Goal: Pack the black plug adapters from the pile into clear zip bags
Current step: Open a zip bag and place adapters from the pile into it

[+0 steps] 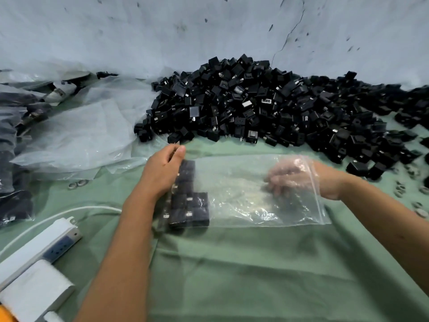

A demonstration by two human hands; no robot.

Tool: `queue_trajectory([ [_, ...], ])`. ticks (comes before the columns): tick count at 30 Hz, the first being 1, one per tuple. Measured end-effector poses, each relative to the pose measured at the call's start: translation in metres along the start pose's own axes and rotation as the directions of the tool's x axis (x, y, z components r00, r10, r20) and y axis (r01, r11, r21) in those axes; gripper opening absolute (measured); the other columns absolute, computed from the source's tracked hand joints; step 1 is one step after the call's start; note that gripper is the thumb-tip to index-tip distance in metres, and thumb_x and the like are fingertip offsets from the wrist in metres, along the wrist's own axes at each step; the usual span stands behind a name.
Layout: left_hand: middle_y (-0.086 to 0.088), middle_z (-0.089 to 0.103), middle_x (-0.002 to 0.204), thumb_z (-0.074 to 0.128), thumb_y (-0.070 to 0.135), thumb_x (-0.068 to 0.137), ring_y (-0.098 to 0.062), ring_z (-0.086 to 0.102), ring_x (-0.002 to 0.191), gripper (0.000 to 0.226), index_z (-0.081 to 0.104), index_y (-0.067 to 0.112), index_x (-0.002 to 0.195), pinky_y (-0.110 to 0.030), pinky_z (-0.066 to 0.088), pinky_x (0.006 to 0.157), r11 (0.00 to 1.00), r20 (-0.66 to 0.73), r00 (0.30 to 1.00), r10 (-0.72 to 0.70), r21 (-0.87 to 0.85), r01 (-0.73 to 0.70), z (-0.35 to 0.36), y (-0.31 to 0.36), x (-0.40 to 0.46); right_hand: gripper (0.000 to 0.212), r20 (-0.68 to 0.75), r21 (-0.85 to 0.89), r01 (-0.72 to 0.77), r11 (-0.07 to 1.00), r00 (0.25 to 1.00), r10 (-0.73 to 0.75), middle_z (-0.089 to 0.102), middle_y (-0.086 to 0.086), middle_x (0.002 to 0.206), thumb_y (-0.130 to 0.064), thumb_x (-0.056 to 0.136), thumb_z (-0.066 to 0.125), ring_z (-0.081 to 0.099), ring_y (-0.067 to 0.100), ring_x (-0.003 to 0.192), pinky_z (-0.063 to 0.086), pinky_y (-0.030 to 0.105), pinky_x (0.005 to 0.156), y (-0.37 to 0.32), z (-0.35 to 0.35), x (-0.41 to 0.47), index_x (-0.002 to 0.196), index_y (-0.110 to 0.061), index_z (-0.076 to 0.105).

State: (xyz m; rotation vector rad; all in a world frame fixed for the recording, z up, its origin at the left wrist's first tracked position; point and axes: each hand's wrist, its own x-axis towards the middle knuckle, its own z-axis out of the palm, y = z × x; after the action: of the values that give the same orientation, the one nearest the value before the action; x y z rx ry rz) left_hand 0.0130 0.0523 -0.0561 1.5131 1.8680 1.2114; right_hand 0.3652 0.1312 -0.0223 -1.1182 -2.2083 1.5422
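Zip bag: thin, slippery, limp; adapters rigid, light; my right hand open inside, left hand loosely curled, steadying closed end—grip by seal edge.

Plug adapters in the pile are black, a few showing silvery prongs. The zip bag is clear and glossy — the adapters inside it read dark grey-black. The cloth on the surface is pale green; the power strip is white with a blue-grey panel.
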Motion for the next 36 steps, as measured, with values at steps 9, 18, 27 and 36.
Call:
queue_trajectory([
  [9, 0.000, 0.070, 0.107, 0.067, 0.031, 0.094, -0.022, 0.064, 0.102, 0.020, 0.069, 0.020, 0.110, -0.036, 0.050, 0.086, 0.960, -0.087, 0.993, 0.079, 0.276, -0.053, 0.034, 0.049, 0.004, 0.009, -0.838, -0.391, -0.473, 0.789, 0.538, -0.093, 0.070, 0.003, 0.091, -0.021, 0.092, 0.068, 0.065, 0.024, 0.092, 0.057, 0.040, 0.081, 0.033, -0.037, -0.045, 0.098, -0.018, 0.075],
  [18, 0.003, 0.066, 0.092, 0.064, 0.044, 0.089, -0.020, 0.062, 0.088, 0.021, 0.061, 0.023, 0.093, -0.033, 0.049, 0.070, 0.940, 0.119, 0.990, 0.080, 0.322, -0.115, 0.153, 0.170, -0.042, 0.020, -0.715, -0.650, -0.619, 0.440, 0.694, -0.080, 0.058, 0.002, 0.112, -0.028, 0.097, 0.064, 0.047, 0.029, 0.114, 0.039, 0.043, 0.095, 0.047, -0.048, -0.061, 0.114, -0.032, 0.073],
  [27, -0.010, 0.057, 0.105, 0.069, 0.020, 0.081, -0.036, 0.061, 0.104, 0.031, 0.051, 0.012, 0.105, -0.035, 0.044, 0.072, 0.866, 0.141, 0.990, -0.021, 0.497, -0.053, 0.197, 0.188, -0.055, 0.035, -0.701, -0.566, -0.586, 0.580, 0.712, 0.034, 0.063, 0.015, 0.120, -0.025, 0.091, 0.069, 0.059, 0.035, 0.117, 0.051, 0.041, 0.093, 0.033, -0.033, -0.069, 0.124, -0.014, 0.064],
  [36, -0.010, 0.064, 0.087, 0.049, 0.023, 0.094, -0.034, 0.060, 0.084, 0.021, 0.055, 0.012, 0.077, -0.034, 0.042, 0.064, 0.929, 0.147, 0.989, -0.002, 0.367, -0.053, 0.161, 0.188, -0.050, 0.026, -0.335, -0.097, -0.030, 0.995, 0.942, -0.004, 0.076, -0.003, 0.088, -0.007, 0.080, 0.084, 0.069, 0.014, 0.074, 0.054, 0.027, 0.067, 0.001, -0.007, -0.067, 0.101, -0.016, 0.072],
])
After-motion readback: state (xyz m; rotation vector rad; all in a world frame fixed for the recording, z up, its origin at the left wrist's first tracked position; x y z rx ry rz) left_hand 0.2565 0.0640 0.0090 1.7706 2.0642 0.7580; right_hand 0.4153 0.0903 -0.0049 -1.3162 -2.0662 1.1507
